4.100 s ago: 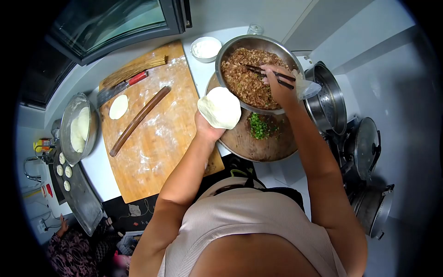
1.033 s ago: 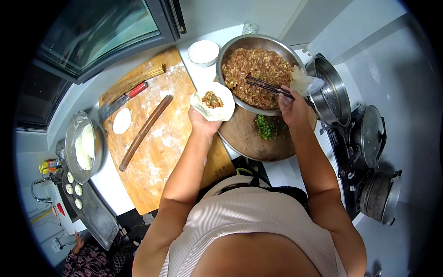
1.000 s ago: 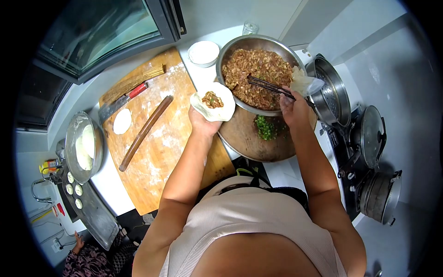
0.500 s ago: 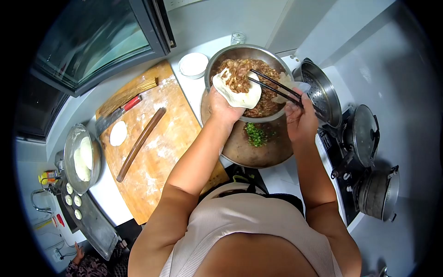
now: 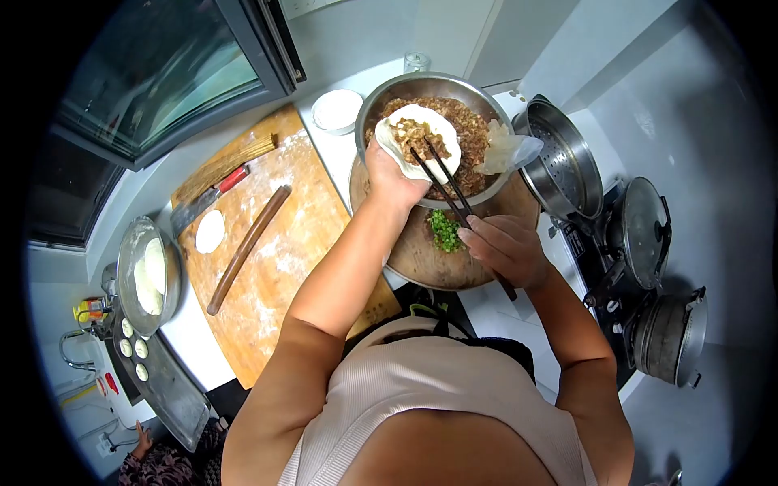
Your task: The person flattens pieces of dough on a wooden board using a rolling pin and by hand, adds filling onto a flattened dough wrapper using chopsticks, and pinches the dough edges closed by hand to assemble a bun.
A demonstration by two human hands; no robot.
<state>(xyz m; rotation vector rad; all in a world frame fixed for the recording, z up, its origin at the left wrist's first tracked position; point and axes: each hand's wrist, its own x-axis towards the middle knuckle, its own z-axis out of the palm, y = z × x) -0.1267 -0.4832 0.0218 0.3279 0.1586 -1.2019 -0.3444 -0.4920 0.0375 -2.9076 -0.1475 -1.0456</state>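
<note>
Over a steel bowl [image 5: 491, 100] of brown minced filling [image 5: 474, 121], my left hand [image 5: 392, 176] holds up a round white dough wrapper [image 5: 444, 130]. A mound of the same filling sits in the middle of the wrapper. My right hand [image 5: 510, 249] grips dark chopsticks [image 5: 454, 194], whose tips press into that mound. Below the bowl, chopped green onion [image 5: 446, 232] lies on a round chopping board [image 5: 429, 271]. A clear plastic piece [image 5: 510, 152] rests at the bowl's right side.
On the floured wooden board [image 5: 300, 235] lie a rolling pin [image 5: 248, 251], a wrapper [image 5: 210, 232], a knife [image 5: 212, 194] and a brush [image 5: 227, 166]. A dough bowl [image 5: 168, 296] and a tray [image 5: 174, 405] with several buns stand left. Pots [image 5: 644, 231] occupy the stove at right; another person's hand [image 5: 143, 441] shows lower left.
My right hand has come down and left, swinging the chopsticks to a steeper angle. The filling on the wrapper now lies lower and more central. My left hand still holds the wrapper over the bowl.
</note>
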